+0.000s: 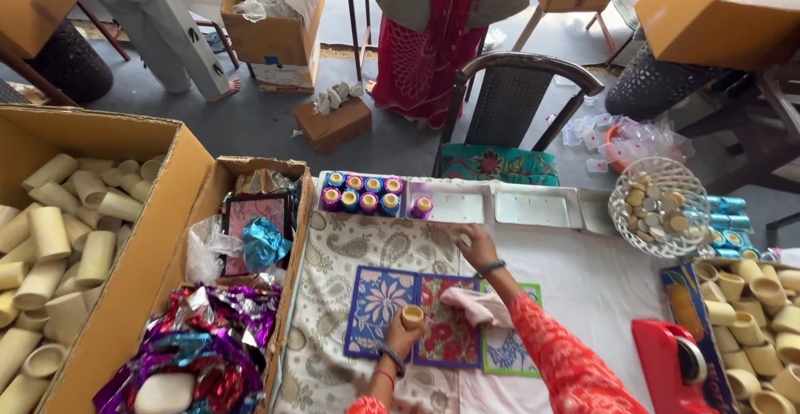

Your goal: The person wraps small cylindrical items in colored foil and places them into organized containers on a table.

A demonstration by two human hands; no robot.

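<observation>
Your left hand [400,336] is pinching a small cup [412,316] over the worktop's [583,281] near edge while your right hand [475,245] is lying spread toward its far edge.

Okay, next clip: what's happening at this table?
A person seated at a cloth-covered table holds a small tan cup in the left hand over patterned tiles. The right hand reaches forward toward a white tray with one foil-wrapped cup; more wrapped cups fill the tray beside it. Boxes of bare cups and foil wrappers sit to the left.
</observation>
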